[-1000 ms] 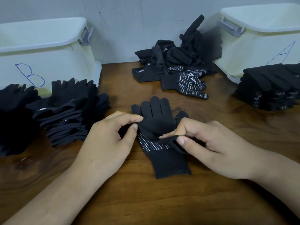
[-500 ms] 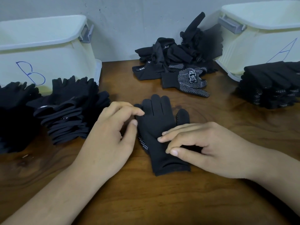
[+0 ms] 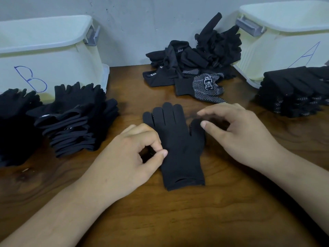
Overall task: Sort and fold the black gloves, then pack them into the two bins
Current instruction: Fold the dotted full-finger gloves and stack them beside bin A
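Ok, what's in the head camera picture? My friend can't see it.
Two hands work on a black glove flat on a wooden table; the left hand pinches its edge, the right hand hovers by its thumb. Glove piles lie around, with white bin B at left and bin A at right.

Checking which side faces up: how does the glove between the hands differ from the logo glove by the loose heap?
The flat glove shows its plain black back; the logo glove shows its white-dotted palm. The flat glove's fingers point toward the wall; the logo glove's point right. The flat glove lies apart from the heap; the logo glove touches it. Both are black.
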